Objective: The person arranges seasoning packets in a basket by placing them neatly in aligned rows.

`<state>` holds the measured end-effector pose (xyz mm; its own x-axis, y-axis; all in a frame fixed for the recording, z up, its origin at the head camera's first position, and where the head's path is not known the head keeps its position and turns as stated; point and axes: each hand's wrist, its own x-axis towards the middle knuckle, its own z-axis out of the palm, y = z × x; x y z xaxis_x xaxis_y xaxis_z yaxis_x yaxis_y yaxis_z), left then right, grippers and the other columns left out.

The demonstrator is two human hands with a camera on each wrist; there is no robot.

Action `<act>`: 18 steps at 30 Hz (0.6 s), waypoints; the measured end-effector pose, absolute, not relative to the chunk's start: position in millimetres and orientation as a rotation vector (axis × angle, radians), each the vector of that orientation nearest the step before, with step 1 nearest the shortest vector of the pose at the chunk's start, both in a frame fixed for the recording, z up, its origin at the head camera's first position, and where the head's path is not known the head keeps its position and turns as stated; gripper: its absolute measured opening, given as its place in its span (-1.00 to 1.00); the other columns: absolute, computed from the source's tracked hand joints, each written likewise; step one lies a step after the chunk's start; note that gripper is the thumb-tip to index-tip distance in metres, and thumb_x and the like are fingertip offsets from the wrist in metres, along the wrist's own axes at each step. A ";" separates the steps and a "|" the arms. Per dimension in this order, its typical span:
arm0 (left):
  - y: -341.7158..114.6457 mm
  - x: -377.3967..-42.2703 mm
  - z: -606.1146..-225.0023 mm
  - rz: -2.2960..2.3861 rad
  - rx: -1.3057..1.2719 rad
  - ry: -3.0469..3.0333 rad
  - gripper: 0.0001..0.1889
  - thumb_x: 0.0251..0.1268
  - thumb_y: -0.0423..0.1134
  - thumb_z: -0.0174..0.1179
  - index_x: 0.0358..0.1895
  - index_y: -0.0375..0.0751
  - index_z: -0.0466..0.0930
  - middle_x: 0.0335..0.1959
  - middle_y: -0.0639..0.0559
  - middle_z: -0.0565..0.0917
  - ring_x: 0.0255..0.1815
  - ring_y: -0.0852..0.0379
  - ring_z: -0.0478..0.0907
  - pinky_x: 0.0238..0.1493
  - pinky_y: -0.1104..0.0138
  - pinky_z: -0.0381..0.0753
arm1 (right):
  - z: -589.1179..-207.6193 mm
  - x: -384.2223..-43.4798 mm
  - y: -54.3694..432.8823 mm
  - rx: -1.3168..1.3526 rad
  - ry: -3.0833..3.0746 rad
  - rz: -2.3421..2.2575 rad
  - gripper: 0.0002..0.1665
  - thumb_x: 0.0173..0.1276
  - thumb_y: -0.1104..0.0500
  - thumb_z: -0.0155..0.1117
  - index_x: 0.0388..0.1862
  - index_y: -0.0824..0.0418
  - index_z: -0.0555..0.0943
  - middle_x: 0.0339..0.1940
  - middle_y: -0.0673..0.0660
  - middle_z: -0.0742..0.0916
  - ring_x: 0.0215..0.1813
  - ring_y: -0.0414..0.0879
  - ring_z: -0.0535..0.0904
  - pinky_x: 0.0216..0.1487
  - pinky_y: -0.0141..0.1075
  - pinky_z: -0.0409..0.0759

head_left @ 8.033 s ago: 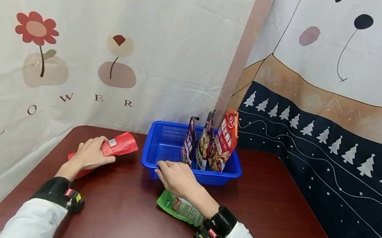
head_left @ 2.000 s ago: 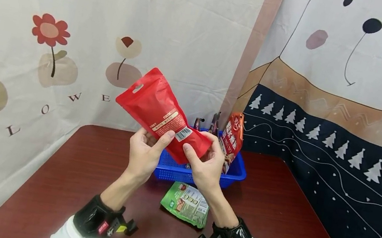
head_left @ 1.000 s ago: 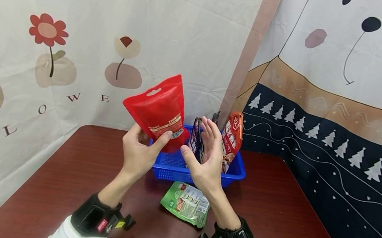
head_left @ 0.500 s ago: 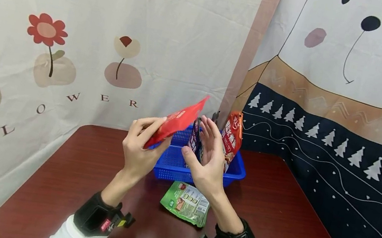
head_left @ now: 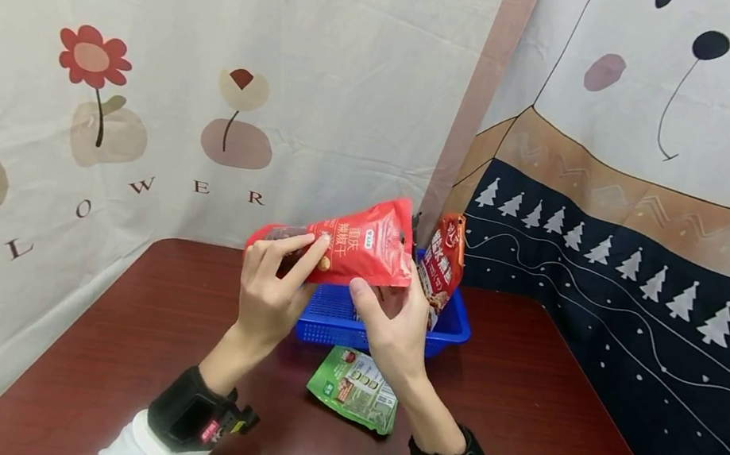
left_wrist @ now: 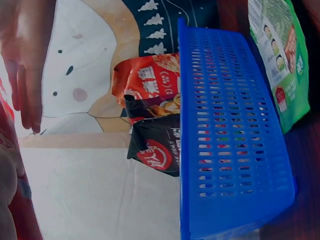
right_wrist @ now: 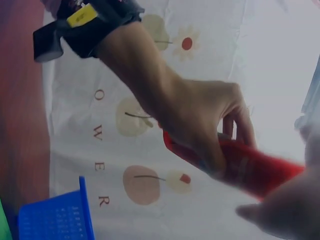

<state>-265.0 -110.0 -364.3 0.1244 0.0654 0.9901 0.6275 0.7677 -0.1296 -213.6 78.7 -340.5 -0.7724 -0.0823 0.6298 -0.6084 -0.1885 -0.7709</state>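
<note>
A red snack pouch (head_left: 365,244) with pale lettering and a clear window is held in the air over the blue basket. My left hand (head_left: 272,284) grips its lower end, thumb beneath and fingers over the front; the right wrist view also shows this left hand (right_wrist: 200,115) on the pouch (right_wrist: 250,167). My right hand (head_left: 395,329) is at the pouch's top end. Its fingers are partly hidden behind the pouch, and its thumb lies just below the lower edge. In the left wrist view the right hand's fingers (left_wrist: 32,90) look straight.
The blue perforated basket (head_left: 333,333) stands behind the hands, with an orange-red pouch (head_left: 444,261) and dark pouches (left_wrist: 157,145) upright in it. A green pouch (head_left: 355,389) lies flat on the brown table (head_left: 169,356) before it. Printed cloths (head_left: 364,58) hang behind.
The red pouch was lifted from the table's left and handled in both hands. My right hand let go, and my left turned the pouch front side up, its top now against my right hand.
</note>
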 end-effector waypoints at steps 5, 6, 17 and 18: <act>-107.3 -266.0 -364.3 -0.285 -0.595 -1.341 -0.56 0.34 -0.53 0.33 0.23 -0.18 0.88 0.06 -0.24 0.84 -0.05 -0.21 0.65 -0.21 0.07 0.57 | -339.6 -210.4 74.9 0.640 -1.685 2.204 -0.34 0.72 0.22 0.27 0.70 0.24 0.37 0.52 0.22 0.64 0.46 -0.07 0.70 0.39 -0.28 0.79; -106.9 -266.4 -364.4 -0.264 -0.593 -1.327 -0.56 0.34 -0.54 0.31 0.22 -0.18 0.88 0.05 -0.23 0.85 -0.05 -0.20 0.66 -0.22 0.08 0.57 | -339.5 -210.7 73.9 0.633 -1.647 2.263 -0.37 0.75 0.23 0.24 0.69 0.26 0.37 0.51 0.23 0.64 0.45 -0.07 0.71 0.38 -0.26 0.80; -103.9 -266.5 -364.6 -0.160 -0.588 -1.235 -0.67 0.49 -0.46 0.31 0.18 -0.15 0.91 0.04 -0.15 0.89 -0.03 -0.16 0.70 -0.14 0.11 0.61 | -339.6 -216.1 70.4 0.531 -1.433 2.470 -0.43 0.79 0.20 0.24 0.66 0.27 0.44 0.51 0.25 0.61 0.46 0.10 0.78 0.28 -0.07 0.82; -103.7 -266.5 -364.5 -0.157 -0.590 -1.232 -0.68 0.50 -0.46 0.31 0.17 -0.15 0.91 0.04 -0.14 0.88 -0.03 -0.15 0.70 -0.13 0.11 0.62 | -339.6 -216.4 70.6 0.519 -1.432 2.469 -0.43 0.78 0.20 0.25 0.65 0.28 0.45 0.50 0.25 0.61 0.46 0.11 0.79 0.27 -0.06 0.82</act>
<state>-266.5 -103.7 -364.5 0.3425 0.1979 0.9184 0.4212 0.8414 -0.3384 -216.4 70.6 -339.6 -0.9081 0.0290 0.4178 -0.3770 -0.4910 -0.7853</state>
